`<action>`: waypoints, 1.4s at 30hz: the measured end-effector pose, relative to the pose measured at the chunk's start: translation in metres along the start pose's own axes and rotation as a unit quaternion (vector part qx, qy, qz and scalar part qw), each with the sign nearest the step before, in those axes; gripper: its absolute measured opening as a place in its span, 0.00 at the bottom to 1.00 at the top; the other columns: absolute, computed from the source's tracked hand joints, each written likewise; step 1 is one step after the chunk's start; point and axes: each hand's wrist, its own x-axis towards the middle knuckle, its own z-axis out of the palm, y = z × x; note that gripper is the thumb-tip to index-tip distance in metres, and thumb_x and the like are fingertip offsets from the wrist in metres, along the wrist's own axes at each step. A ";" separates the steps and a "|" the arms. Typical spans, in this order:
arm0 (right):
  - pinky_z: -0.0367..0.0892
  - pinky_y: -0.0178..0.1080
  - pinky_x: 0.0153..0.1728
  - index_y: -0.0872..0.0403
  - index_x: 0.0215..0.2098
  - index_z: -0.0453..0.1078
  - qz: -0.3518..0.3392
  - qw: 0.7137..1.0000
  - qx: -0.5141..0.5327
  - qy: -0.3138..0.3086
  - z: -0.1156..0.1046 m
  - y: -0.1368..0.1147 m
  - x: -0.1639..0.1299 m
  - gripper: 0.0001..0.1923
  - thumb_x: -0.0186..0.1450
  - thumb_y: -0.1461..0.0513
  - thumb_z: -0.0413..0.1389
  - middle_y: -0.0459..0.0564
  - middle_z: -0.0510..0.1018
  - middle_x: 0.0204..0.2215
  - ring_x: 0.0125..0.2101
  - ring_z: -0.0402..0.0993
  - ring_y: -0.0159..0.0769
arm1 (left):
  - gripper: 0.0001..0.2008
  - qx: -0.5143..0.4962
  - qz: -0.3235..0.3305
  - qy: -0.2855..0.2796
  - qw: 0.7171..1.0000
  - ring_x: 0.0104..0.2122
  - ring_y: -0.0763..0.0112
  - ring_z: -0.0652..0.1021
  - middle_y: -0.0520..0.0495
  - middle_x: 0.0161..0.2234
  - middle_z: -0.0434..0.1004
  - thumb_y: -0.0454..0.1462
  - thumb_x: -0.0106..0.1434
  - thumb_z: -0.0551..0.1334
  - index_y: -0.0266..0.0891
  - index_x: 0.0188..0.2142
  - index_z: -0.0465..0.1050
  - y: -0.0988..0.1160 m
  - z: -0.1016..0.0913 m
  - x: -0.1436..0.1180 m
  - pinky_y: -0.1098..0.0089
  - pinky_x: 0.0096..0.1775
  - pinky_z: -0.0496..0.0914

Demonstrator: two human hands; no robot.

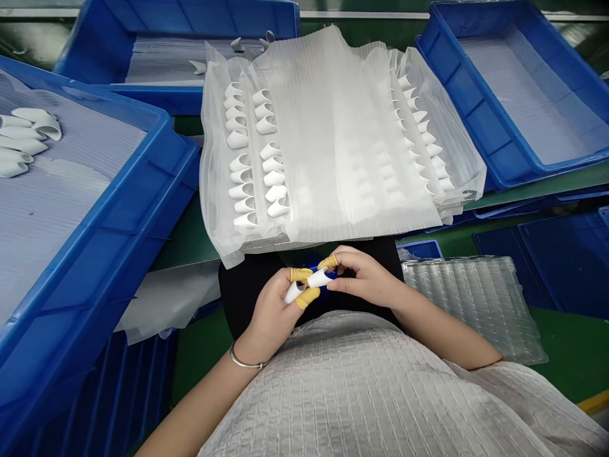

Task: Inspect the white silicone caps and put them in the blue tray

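Over my lap, my left hand (280, 298) is closed round a short white tube-like part (294, 292) with an open end. Yellow finger cots cover some of its fingertips. A second white part (318, 277) lies between the two hands, pinched by my right hand (359, 273), which wears a yellow cot on one finger. Both hands touch or nearly touch around these parts. Just beyond them, rows of similar white parts (246, 220) with slanted open ends rest in a tray lined and partly covered by a translucent sheet (323, 127).
A blue bin (157, 146) at the left holds several white parts (35, 133). Another blue bin (190, 19) stands behind, with a few loose pieces. At the right is a blue bin (480, 95) with a pale liner. Clear plastic trays (471, 298) lie low at the right.
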 end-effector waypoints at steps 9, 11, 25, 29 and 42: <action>0.67 0.43 0.42 0.54 0.44 0.72 -0.077 0.989 -0.123 0.029 0.002 -0.005 -0.004 0.12 0.65 0.58 0.63 0.51 0.73 0.38 0.40 0.69 0.39 | 0.09 -0.044 -0.033 -0.017 0.998 0.31 0.72 0.74 0.52 0.33 0.75 0.42 0.60 0.66 0.41 0.38 0.74 0.005 0.000 0.000 0.71 0.33 0.68; 0.66 0.41 0.39 0.54 0.42 0.73 -0.042 0.996 -0.076 0.020 0.003 -0.006 -0.002 0.10 0.64 0.58 0.63 0.49 0.72 0.36 0.37 0.69 0.37 | 0.09 -0.043 -0.040 -0.017 0.998 0.30 0.72 0.73 0.52 0.33 0.75 0.42 0.60 0.66 0.41 0.37 0.73 0.007 0.001 0.000 0.70 0.33 0.68; 0.64 0.37 0.34 0.54 0.38 0.74 0.046 0.998 0.036 -0.013 0.003 -0.001 -0.001 0.10 0.64 0.56 0.62 0.46 0.69 0.33 0.33 0.67 0.33 | 0.09 -0.049 -0.024 -0.022 0.998 0.33 0.70 0.75 0.51 0.35 0.76 0.40 0.60 0.66 0.42 0.40 0.73 0.010 0.003 0.001 0.69 0.34 0.69; 0.65 0.37 0.37 0.54 0.40 0.74 0.023 1.000 0.008 -0.019 0.005 0.002 0.001 0.10 0.66 0.56 0.61 0.47 0.70 0.34 0.35 0.68 0.34 | 0.05 -0.009 0.027 0.000 1.000 0.30 0.72 0.73 0.52 0.32 0.73 0.39 0.62 0.65 0.42 0.37 0.74 0.009 0.003 0.001 0.70 0.33 0.67; 0.64 0.36 0.33 0.57 0.36 0.72 0.128 0.979 0.137 -0.085 -0.007 -0.012 0.003 0.17 0.66 0.50 0.60 0.44 0.71 0.28 0.29 0.66 0.30 | 0.14 0.240 0.252 -0.072 0.935 0.24 0.71 0.69 0.48 0.26 0.71 0.33 0.67 0.55 0.40 0.26 0.73 0.007 -0.010 -0.004 0.71 0.25 0.60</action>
